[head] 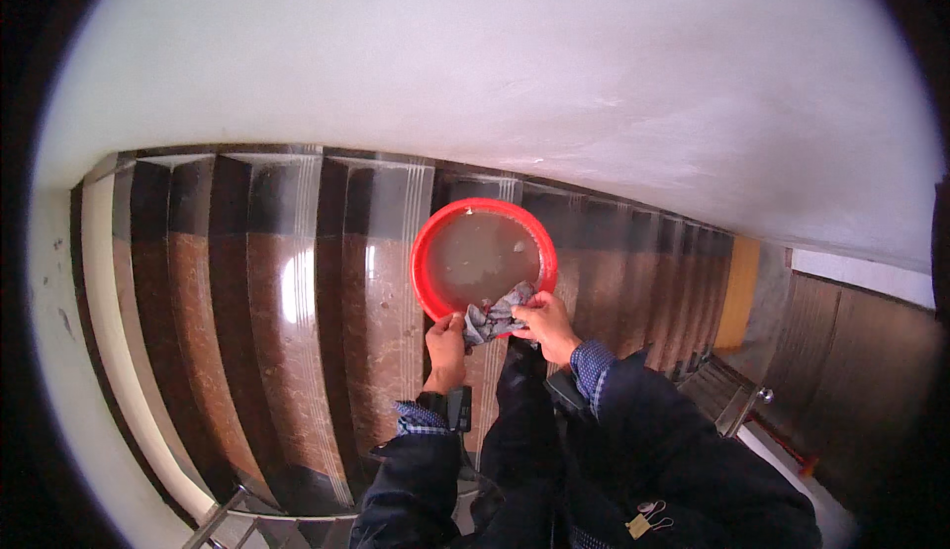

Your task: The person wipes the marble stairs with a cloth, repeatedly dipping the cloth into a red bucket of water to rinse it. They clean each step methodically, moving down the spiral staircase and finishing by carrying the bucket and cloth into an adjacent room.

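Note:
A wet grey patterned cloth (493,317) is stretched between my two hands, over the near rim of a red plastic basin (420,267). Murky grey-brown water (482,256) fills much of the basin, with a few pale flecks on it. My left hand (447,345) pinches the cloth's left end just outside the rim. At the right end, my right hand (548,324) grips the cloth between thumb and fingers. The basin rests on the staircase; what lies directly beneath it is hidden.
Polished brown and black stone steps (289,371) run to both sides of the basin. A white wall (475,67) borders their far edge. Metal railing parts (223,515) show at lower left and lower right (735,408). My dark-clad legs (523,408) are close before the basin.

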A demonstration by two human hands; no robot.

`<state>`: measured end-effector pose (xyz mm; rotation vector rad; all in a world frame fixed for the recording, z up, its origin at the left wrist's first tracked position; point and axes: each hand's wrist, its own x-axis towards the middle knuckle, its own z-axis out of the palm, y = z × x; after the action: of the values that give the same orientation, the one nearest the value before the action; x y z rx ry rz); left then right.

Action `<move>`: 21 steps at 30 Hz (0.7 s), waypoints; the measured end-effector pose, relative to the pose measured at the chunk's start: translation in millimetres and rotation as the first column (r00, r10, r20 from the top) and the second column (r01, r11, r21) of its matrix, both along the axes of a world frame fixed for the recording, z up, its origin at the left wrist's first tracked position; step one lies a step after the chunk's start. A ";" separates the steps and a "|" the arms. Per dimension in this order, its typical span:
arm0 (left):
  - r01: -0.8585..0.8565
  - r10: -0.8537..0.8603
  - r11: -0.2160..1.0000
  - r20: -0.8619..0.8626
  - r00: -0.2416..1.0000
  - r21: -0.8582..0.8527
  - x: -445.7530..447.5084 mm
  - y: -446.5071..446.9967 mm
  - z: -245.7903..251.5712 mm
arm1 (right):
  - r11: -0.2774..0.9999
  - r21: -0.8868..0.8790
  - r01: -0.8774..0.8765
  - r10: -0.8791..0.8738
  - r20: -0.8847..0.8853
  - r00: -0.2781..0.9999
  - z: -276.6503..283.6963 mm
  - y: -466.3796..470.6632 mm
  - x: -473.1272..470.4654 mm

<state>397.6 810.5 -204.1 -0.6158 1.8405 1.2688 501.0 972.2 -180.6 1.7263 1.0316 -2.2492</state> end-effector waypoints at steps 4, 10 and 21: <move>0.091 -0.129 0.979 -0.213 0.968 -0.180 -14.2 5.3 -57.6 | 0.994 0.071 -0.084 0.079 0.068 0.995 -63.4 0.0 -21.2; 0.386 -0.558 0.824 -0.475 0.680 -0.416 -16.7 24.1 -101.8 | 0.510 0.528 -0.679 0.518 0.441 0.733 -105.7 9.1 -43.5; 0.848 -0.902 0.417 -0.032 0.431 -0.328 -27.3 48.8 -150.1 | -0.016 0.432 -0.902 0.745 0.607 0.277 -141.1 16.8 -51.5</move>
<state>370.3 859.3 -354.3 0.4268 2.0461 0.3363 449.5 989.0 -321.8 0.7796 2.3020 -0.7675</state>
